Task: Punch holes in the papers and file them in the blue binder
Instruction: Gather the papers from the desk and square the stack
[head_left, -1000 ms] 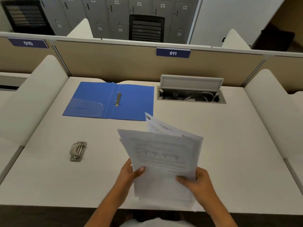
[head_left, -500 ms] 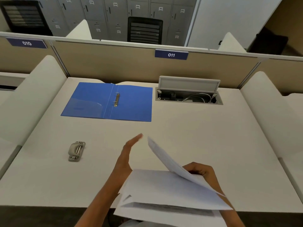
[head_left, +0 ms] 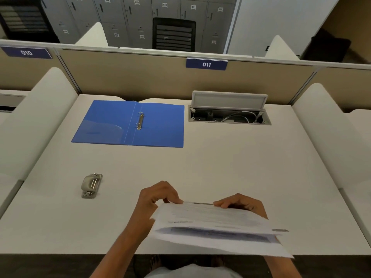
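Pinching the far edge of the papers [head_left: 216,221] between the curled fingers of left hand [head_left: 158,197] and right hand [head_left: 243,203], low over the near edge of the surface [head_left: 220,163], well short of the blue binder [head_left: 160,127] spread open flat at far left, and right of the hole punch [head_left: 91,185].

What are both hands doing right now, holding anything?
Left hand: closed, fingers pinching the far edge of the papers.
Right hand: closed, fingers gripping the same papers' far edge.
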Demonstrator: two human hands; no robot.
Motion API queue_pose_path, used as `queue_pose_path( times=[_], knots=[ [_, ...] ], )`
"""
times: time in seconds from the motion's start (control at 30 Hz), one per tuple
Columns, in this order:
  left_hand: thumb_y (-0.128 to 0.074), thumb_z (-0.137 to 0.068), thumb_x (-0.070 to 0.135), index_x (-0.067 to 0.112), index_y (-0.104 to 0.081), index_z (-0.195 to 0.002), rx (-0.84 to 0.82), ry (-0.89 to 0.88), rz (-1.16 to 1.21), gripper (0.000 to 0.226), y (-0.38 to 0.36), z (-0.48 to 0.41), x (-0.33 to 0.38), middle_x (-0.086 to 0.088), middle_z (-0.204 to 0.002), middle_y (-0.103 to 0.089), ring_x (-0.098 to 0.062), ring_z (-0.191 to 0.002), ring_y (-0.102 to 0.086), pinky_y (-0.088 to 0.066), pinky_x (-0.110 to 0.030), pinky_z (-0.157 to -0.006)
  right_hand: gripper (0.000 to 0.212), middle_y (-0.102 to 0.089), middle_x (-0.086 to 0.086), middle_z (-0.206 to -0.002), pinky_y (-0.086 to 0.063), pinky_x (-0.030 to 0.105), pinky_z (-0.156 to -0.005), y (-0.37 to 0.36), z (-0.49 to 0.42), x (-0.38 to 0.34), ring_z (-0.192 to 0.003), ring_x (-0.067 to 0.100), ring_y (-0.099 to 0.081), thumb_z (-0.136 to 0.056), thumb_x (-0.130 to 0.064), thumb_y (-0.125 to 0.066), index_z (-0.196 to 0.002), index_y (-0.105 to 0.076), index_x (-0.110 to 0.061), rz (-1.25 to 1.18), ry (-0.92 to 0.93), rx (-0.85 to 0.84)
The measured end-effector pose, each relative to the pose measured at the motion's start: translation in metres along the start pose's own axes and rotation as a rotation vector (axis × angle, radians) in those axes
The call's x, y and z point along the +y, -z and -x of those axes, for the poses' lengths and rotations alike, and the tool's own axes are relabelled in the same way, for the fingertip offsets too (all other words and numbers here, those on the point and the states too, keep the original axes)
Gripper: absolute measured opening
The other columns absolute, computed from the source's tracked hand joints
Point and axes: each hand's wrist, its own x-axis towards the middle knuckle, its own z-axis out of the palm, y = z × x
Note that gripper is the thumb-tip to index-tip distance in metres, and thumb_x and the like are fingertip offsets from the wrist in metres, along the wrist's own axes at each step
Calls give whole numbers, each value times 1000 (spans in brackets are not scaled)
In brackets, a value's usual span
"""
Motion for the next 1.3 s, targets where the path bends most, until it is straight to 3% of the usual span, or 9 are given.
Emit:
queue_pose_path(
  times=[0.1,0.23,0.37,0.47,0.6,0.7,0.8,1.03,1.3],
  knots=[
    [-87,-80,12,36,-79,-84,35,50,-65,26,-2,-3,2,9,-88,-74,-16,-81,-72,-56,-37,-64,14,-83,12,-101,-64,36,-88,-4,-2,2,-98,28,-79,-90,2,-74,-96,-83,-6,39,-42,98],
    [-96,-68,37,46,-75,-70,33,306,-133,23,-24,0,-17,21,-77,-74,-5,-74,-72,-53,-18,-64,24,-82,-8,-91,-59,23,-73,-16,-10,22,-86,6,-76,-88,5,-77,-97,-81,-17,115,-161,170],
    [-94,-76,21,63,-73,-99,-14,429,-141,53,-37,9,-45,34,-100,-75,4,-94,-73,-62,-27,-80,39,-80,-4,-89,-62,24,-67,-23,-13,59,-96,26,-76,-79,5,-86,-94,-74,-29,88,-295,226],
    [-91,-79,16,49,-76,-106,19,395,-134,45,-35,4,-40,29,-101,-77,-1,-92,-75,-63,-32,-78,40,-81,-7,-87,-61,21,-66,-24,-13,54,-91,17,-77,-80,3,-86,-98,-73,-31,51,-291,279],
    [-86,-84,16,29,-78,-117,81,279,-90,37,-27,0,-22,24,-112,-77,-5,-103,-73,-60,-18,-83,44,-79,-18,-96,-61,19,-67,-19,-11,38,-90,5,-74,-83,5,-82,-110,-70,-27,9,-199,289],
    [-87,-83,15,48,-77,-111,103,359,-44,44,-28,3,-23,24,-109,-78,-2,-101,-73,-59,-18,-84,42,-79,-16,-96,-61,22,-69,-23,-10,43,-90,6,-75,-83,2,-83,-111,-70,-27,39,-199,274],
    [-89,-82,17,60,-76,-100,104,513,12,48,-38,7,-33,19,-103,-81,-5,-96,-76,-64,-36,-87,41,-81,-13,-99,-63,27,-76,-31,-7,53,-93,10,-77,-84,-1,-84,-107,-74,-33,54,-263,260],
    [-87,-83,13,35,-83,-101,163,459,63,29,-36,4,-25,15,-97,-82,-8,-91,-77,-61,-22,-76,24,-82,-7,-87,-62,24,-68,-32,-9,50,-80,12,-76,-86,-3,-83,-93,-78,-26,25,-252,307],
    [-85,-86,12,30,-85,-101,69,535,-14,23,-36,19,-52,11,-101,-81,-13,-97,-77,-62,-38,-87,26,-80,-18,-90,-58,17,-68,-39,-8,66,-84,7,-76,-85,-4,-84,-97,-75,-25,55,-336,312]
  ],
)
